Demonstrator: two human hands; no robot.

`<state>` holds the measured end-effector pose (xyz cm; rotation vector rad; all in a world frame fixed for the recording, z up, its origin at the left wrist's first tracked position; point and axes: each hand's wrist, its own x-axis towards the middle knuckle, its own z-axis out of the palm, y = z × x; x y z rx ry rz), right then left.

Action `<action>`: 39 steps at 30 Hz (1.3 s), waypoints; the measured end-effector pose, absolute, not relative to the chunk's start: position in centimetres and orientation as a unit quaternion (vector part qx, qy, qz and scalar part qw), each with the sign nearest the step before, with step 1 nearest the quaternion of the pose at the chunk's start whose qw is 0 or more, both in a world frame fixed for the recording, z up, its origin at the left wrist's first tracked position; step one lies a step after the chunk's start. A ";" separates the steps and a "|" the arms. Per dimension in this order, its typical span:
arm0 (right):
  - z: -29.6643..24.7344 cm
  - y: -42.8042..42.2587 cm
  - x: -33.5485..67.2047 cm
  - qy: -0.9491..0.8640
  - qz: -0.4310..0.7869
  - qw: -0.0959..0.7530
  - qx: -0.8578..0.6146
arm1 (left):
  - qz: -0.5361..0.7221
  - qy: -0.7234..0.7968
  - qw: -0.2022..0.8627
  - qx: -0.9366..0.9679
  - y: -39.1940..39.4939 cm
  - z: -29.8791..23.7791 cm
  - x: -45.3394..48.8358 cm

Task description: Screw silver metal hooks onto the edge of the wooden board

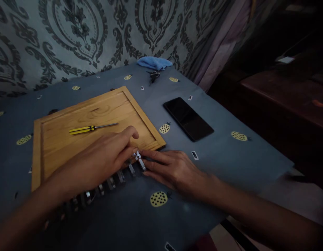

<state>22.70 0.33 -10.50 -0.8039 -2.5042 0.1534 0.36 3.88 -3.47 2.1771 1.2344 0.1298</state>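
Observation:
A framed wooden board (98, 108) lies on the table, with several metal hooks (121, 176) in a row along its near edge. At the board's near right corner is a shiny metal hook (141, 164), between my two hands. My left hand (109, 150) reaches over the board, its thumb against the top of this hook and its index finger bent above. From the right, the fingertips of my right hand (174, 167) press along the hook's side; its thumb is hidden. A yellow and black screwdriver (92, 128) rests on the board beyond my left hand.
A black phone (189, 118) lies right of the board. Farther back are a small dark object (153, 76), too dim to name, and a folded blue cloth (154, 63). A pineapple-print cloth (216, 157) covers the table, which meets a patterned wall covering (111, 31) behind.

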 end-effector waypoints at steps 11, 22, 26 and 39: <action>-10.7 0.5 22.6 -0.922 0.056 0.257 -0.285 | 0.169 0.537 0.196 0.803 -2.0 -6.9 1.8; -11.0 0.5 23.1 -0.924 0.070 0.238 -0.292 | 0.182 0.602 0.194 0.753 -1.9 -7.2 2.6; -10.9 0.6 23.1 -0.921 0.079 0.246 -0.292 | 0.196 0.604 0.181 0.751 -2.1 -7.6 3.0; -9.5 1.5 22.8 -0.863 0.268 0.298 -0.306 | 0.231 0.583 0.165 0.762 -2.7 -8.2 3.1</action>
